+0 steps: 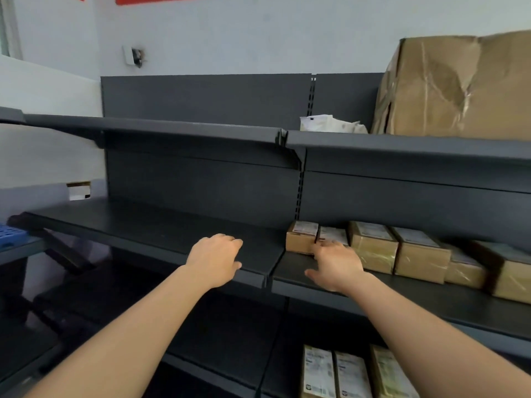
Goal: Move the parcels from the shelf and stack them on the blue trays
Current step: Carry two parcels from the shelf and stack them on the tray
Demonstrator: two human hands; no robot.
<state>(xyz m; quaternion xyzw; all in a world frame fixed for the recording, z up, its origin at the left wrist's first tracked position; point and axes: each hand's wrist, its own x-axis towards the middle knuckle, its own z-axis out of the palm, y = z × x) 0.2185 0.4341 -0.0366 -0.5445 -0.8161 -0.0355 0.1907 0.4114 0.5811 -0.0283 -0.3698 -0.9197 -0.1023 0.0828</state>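
Several brown cardboard parcels with white labels stand in a row on the right half of the dark middle shelf (431,300). The leftmost parcel (300,238) sits at the row's end, with a second small parcel (333,234) beside it. My right hand (336,265) reaches over the shelf edge, fingers spread and touching the front of these two parcels, gripping nothing. My left hand (214,258) hovers over the bare left half of the shelf (143,225), fingers loosely curled and empty. A corner of a blue tray (10,235) shows at the far left.
A large crumpled cardboard box (459,87) and a white plastic bag (330,124) sit on the top shelf at right. More labelled parcels (344,374) lie on the lowest shelf at bottom right. A grey back panel closes the shelving behind.
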